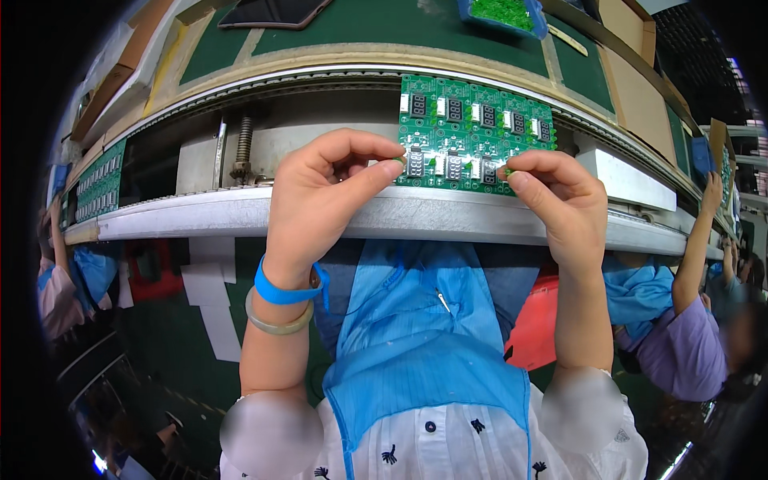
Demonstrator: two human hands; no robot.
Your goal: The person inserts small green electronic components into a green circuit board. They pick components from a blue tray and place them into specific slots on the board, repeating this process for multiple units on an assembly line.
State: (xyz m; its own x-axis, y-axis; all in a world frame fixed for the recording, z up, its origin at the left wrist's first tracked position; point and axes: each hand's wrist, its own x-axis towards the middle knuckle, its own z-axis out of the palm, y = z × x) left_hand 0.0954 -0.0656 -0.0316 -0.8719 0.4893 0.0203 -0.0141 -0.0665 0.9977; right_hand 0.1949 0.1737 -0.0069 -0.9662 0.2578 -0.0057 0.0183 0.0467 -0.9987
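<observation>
A green circuit board panel (466,141) lies on the conveyor rails in front of me, with two rows of black digit displays, white connectors and small green parts. My left hand (324,180) is at the panel's near left corner, thumb and forefinger pinched together; whatever they hold is too small to make out. At the near right part of the panel, my right hand (566,206) pinches a small green component (507,171) between thumb and forefinger, beside a display in the near row. A blue wristband (284,292) circles my left wrist.
Along my side runs a metal conveyor rail (200,214). Beyond the line are a blue bin (534,20) of small green parts and a dark tablet (272,11). Another panel (100,186) sits far left. Co-workers' arms reach the line at both sides, one arm (694,248) at right.
</observation>
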